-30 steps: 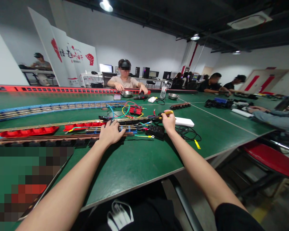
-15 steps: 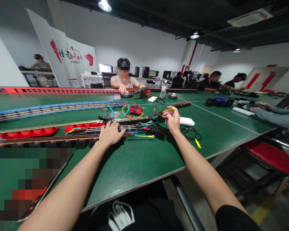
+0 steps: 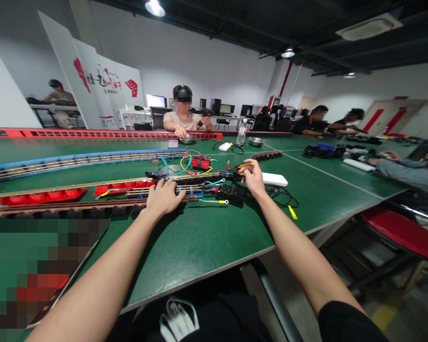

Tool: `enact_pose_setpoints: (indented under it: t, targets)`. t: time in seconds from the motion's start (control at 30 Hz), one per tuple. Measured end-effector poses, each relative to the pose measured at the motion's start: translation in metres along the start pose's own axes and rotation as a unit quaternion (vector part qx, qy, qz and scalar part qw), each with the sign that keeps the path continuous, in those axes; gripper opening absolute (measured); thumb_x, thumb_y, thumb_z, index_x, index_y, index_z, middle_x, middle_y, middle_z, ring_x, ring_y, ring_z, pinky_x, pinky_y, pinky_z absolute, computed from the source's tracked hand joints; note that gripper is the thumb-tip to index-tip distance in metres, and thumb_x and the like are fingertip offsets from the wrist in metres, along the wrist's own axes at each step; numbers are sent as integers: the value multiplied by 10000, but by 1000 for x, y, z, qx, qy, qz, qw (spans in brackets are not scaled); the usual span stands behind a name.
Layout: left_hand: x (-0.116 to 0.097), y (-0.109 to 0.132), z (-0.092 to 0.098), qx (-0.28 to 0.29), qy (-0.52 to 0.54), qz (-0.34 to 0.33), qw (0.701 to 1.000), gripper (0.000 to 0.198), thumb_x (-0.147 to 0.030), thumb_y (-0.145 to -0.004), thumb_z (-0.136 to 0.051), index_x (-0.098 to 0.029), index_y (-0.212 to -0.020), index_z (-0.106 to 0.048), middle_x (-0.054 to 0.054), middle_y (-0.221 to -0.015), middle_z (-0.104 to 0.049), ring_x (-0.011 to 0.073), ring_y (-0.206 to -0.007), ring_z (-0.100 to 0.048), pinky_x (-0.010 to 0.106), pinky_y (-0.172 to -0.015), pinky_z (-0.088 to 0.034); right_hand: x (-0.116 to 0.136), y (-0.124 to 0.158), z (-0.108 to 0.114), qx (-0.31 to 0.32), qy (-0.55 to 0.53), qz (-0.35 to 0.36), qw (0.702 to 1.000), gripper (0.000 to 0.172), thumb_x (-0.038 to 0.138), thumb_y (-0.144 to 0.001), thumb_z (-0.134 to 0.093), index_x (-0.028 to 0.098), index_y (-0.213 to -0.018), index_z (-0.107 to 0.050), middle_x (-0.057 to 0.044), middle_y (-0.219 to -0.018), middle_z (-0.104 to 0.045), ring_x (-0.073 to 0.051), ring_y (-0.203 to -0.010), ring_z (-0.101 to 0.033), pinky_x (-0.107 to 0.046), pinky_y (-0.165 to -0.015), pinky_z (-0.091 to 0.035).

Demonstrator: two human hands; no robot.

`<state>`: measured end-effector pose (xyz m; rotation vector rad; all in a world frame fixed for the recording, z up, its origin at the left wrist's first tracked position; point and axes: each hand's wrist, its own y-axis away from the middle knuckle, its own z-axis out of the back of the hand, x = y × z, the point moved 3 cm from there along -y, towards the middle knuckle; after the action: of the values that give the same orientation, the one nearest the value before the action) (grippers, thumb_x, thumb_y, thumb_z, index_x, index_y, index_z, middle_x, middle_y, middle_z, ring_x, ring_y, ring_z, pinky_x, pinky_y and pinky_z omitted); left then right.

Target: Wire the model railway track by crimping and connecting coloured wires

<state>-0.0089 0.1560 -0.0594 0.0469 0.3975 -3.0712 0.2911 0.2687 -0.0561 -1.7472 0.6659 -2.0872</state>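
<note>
My left hand (image 3: 165,195) lies with fingers spread on the conductor rail assembly (image 3: 135,192), which has copper-coloured strips and blue and black holders. Yellow-handled pliers (image 3: 245,166) are gripped in my right hand (image 3: 254,179). Their dark jaws are at the right end of the black rail section, among thin wires; what they touch is too small to tell. Just below sits a black box (image 3: 231,194) with wires running into it. A green-yellow wire with a ring terminal (image 3: 225,202) lies in front of it.
Behind the rails lies a red block (image 3: 200,163) with coloured wires. A white flat device (image 3: 274,179) and black cable lie right of my right hand. Farther back are a water bottle (image 3: 241,133), a metal bowl (image 3: 256,141) and a co-worker (image 3: 183,118) holding a power drill (image 3: 204,114).
My right hand and the pliers have shifted very slightly; the yellow handles look closer together. My left hand stays put. Across the table the co-worker has raised the drill off the table.
</note>
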Motion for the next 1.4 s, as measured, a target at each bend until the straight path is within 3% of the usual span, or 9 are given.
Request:
enact_pose_setpoints:
  t: [0.3, 0.5, 0.6, 0.8, 0.97, 1.1, 1.23, 1.4]
  targets:
    - [-1, 1, 1, -3, 2, 1, 1000, 548, -540, -907, -286, -185, -1190, -593, 97, -1455, -455, 334, -1360, -340, 550, -1039, -335, 0, -4, 2, 23, -62, -37, 997, 428, 226, -642, -460, 267, -1063, -399, 58, -756, -573, -72, -406, -435, -198, -375, -378]
    - [0, 0, 0, 0, 1, 1, 1000, 543, -546, -910, -289, -190, -1182, -595, 88, -1469, -438, 333, -1364, -335, 543, -1044, -334, 3, -5, 9, 54, -128, -139, 980, 510, 226, -583, -476, 293, -1082, -395, 41, -810, -621, -89, -431, -509, -138, -331, -208]
    - [-1, 0, 1, -2, -1, 1, 1000, 552, -543, -912, -280, -175, -1182, -592, 96, -1468, -438, 335, -1360, -337, 555, -1043, -334, 1, -7, 14, 55, -154, -163, 973, 525, 214, -560, -484, 289, -1073, -405, 34, -813, -641, -85, -422, -503, -132, -335, -197]
    - [-3, 2, 2, 1, -10, 1, 1000, 541, -529, -913, -277, -178, -1179, -591, 93, -1455, -455, 334, -1352, -349, 554, -1037, -346, 3, -3, 1, 115, -67, -85, 987, 460, 288, -679, -567, 262, -1133, -496, -15, -903, -663, -106, -475, -556, -164, -345, -256]
    - [-2, 1, 1, -2, -8, 0, 1000, 544, -534, -912, -281, -173, -1178, -589, 85, -1460, -448, 338, -1348, -351, 557, -1030, -355, 11, 3, -12, 138, 9, 9, 990, 421, 489, -820, -554, 202, -1129, -554, 3, -726, -619, -96, -455, -489, -237, -473, -405]
    - [-1, 0, 0, -1, -9, -1, 1000, 562, -541, -912, -276, -167, -1203, -580, 85, -1462, -445, 338, -1350, -346, 558, -1031, -351, 15, 5, -12, 154, 83, 73, 982, 460, 521, -863, -506, 155, -1116, -627, 48, -560, -451, -103, -486, -389, -232, -501, -330]
    - [-1, 0, -1, 1, -9, 1, 1000, 566, -550, -908, -280, -171, -1197, -586, 91, -1465, -442, 337, -1354, -340, 556, -1032, -348, 14, 9, -15, 221, 162, 126, 953, 444, 475, -873, -506, 146, -1119, -675, 54, -565, -373, -96, -520, -289, -228, -519, -261]
    - [0, 0, -1, 1, -5, 2, 1000, 575, -553, -905, -281, -166, -1199, -587, 98, -1464, -441, 338, -1355, -336, 561, -1031, -346, 15, 13, -19, 278, 192, 143, 930, 445, 437, -879, -508, 134, -1163, -667, 62, -572, -341, -94, -535, -281, -219, -535, -251]
